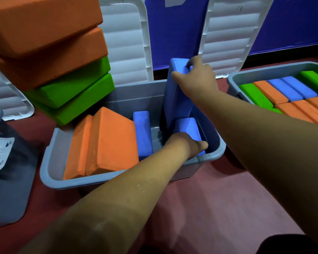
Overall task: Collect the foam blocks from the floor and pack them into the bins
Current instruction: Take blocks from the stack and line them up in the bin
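Centre bin (66, 183) on floor (209, 198): two leaning blocks (106, 142) left, edge-standing block (142, 132) beside them, low block (186, 127) at right end, upright block (176, 96) behind it. Block stack (53, 57) back-left. Packed bin (235, 79) right. Lids (125, 43) behind, against wall (176, 24).

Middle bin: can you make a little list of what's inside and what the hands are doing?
bin: grey middle bin, open
left side: two orange blocks, leaning
middle: blue block on edge
right hand: grips the top of the tall blue block standing in the bin
left hand: holds the low blue block at the bin's right end
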`<action>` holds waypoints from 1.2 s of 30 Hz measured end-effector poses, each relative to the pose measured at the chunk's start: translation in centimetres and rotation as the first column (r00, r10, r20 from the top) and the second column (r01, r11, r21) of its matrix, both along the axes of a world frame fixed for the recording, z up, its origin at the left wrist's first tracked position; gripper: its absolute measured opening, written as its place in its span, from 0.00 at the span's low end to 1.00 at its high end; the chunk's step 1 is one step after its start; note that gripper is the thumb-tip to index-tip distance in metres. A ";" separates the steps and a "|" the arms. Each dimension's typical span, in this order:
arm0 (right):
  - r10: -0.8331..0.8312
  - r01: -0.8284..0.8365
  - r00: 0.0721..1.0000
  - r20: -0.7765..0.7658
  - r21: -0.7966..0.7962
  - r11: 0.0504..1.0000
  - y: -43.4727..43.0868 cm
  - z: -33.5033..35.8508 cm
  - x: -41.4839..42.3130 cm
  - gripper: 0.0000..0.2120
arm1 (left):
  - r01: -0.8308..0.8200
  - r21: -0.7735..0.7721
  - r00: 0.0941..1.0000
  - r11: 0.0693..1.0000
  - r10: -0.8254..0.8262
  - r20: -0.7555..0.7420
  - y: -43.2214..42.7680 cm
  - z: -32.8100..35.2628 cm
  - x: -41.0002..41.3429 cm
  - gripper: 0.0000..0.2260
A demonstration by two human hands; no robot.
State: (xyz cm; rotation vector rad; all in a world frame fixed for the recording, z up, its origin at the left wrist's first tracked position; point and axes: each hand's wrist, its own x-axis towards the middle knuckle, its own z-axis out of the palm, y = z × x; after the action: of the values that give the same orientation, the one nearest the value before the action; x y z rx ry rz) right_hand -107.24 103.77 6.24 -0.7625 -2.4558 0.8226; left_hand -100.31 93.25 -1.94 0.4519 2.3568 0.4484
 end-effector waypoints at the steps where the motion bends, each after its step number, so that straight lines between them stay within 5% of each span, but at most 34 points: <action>1: 0.004 -0.004 1.000 0.013 0.011 1.000 0.2 -0.2 0.0 0.27 | 0.001 -0.023 1.000 1.000 -0.001 -0.002 0.1 0.0 0.1 0.27; 13: 0.102 -0.161 0.932 0.348 0.147 0.976 1.9 -4.4 -0.1 0.31 | 0.064 -0.139 0.997 0.988 -0.058 0.041 0.3 -0.1 -0.1 0.36; 18: 0.083 -0.251 0.826 0.558 0.232 0.940 0.7 -5.4 -0.6 0.35 | 0.032 -0.076 0.998 0.997 -0.028 0.053 -0.1 -0.1 0.0 0.32; 23: 0.087 -0.299 0.787 0.611 0.254 0.920 0.5 -6.1 -1.2 0.32 | 0.105 -0.104 0.994 0.989 -0.103 0.031 -0.5 -0.1 -0.5 0.35; 26: 0.099 -0.454 0.716 0.691 0.354 0.818 0.0 -6.2 -0.7 0.23 | 0.176 -0.162 0.984 0.971 -0.174 0.025 -1.1 0.8 -1.0 0.35; 30: 0.093 -0.563 0.648 0.756 0.393 0.727 -0.4 -5.6 0.0 0.19 | 0.210 -0.118 0.978 0.970 -0.208 0.031 -2.7 1.3 -1.3 0.30; 36: 0.009 -0.452 0.668 0.744 0.395 0.800 0.4 -3.9 -0.2 0.18 | 0.062 0.071 0.998 0.995 -0.060 -0.032 -3.9 1.0 -3.3 0.29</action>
State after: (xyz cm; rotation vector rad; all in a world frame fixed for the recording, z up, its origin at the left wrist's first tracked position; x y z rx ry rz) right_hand -107.48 104.13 2.35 -0.5844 -3.3059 -0.2510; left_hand -103.59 89.36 -0.96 0.5666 2.3537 0.5028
